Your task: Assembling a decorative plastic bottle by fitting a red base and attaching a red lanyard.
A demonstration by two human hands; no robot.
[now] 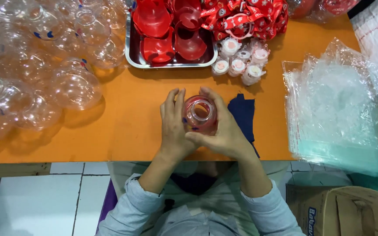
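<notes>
Both hands clamped round a small clear plastic bottle w/ red inside (200,114), held upright over the orange table (132,113): left hand (174,126) & right hand (224,131) cupping its sides, fingers curled. Dark blue cloth (243,113) just beside. Further out: pile of clear round plastic bottles (44,65), steel tray (130,52) of glossy red parts, crinkly clear bags (333,113).

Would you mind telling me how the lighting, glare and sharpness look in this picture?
Head view: even overhead light; soft shadows under the clear bottles on the orange table; glare on the plastic bags; both hands, left hand and right hand, and their bottle slightly soft; edges bowed by the wide lens.
</notes>
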